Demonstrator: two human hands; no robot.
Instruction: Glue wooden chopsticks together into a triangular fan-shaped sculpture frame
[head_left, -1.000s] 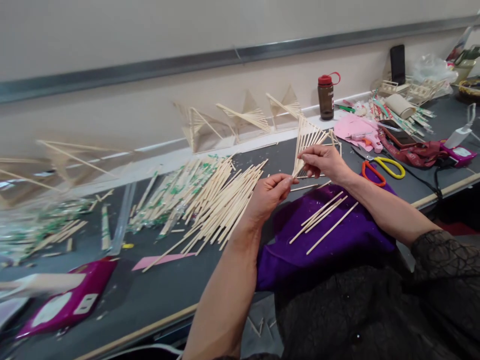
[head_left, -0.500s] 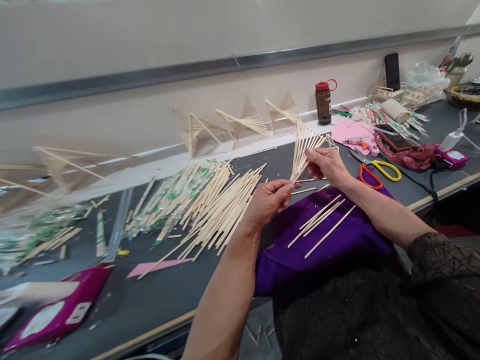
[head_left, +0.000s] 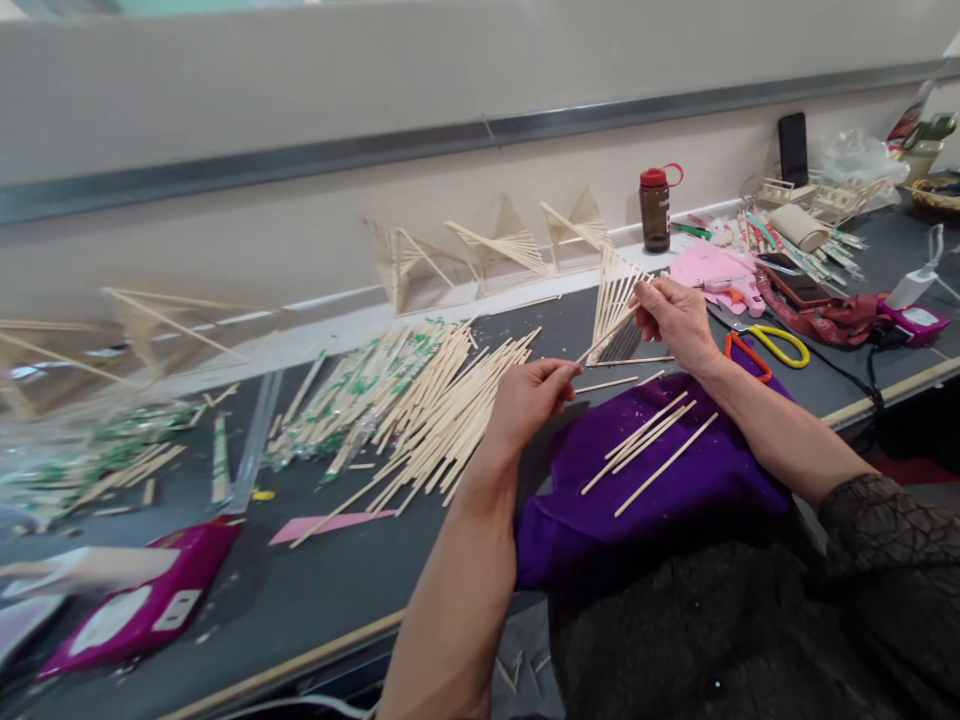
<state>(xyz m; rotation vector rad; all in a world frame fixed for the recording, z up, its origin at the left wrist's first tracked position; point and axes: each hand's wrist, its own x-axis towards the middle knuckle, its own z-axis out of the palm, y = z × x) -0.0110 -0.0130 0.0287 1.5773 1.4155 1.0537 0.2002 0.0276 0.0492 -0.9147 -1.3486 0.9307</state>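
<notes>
A thin wooden stick (head_left: 606, 340) slants between my two hands. My right hand (head_left: 677, 322) pinches its upper end, and my left hand (head_left: 536, 395) has thumb and forefinger closed at its lower end. Right behind the stick is a fan-shaped frame of wooden sticks (head_left: 611, 290); whether my right fingers also touch it I cannot tell. Below my hands a purple cloth (head_left: 577, 540) covers the table's front edge, with several loose sticks (head_left: 651, 437) lying on it. A large heap of bare sticks (head_left: 457, 425) lies left of my left hand.
Finished stick frames (head_left: 499, 250) stand along the wall. Paper-wrapped chopsticks (head_left: 352, 385) lie left of the heap. A brown bottle (head_left: 655, 212) with a red lid is at the back. Scissors (head_left: 780, 345) and a pink glue gun (head_left: 742, 295) lie right. A magenta packet (head_left: 180, 570) sits front left.
My hands have drawn apart. The left has come away from the frame's lower corner, and the right has moved slightly up and right, so the stick between them shows. The view has shifted slightly.
</notes>
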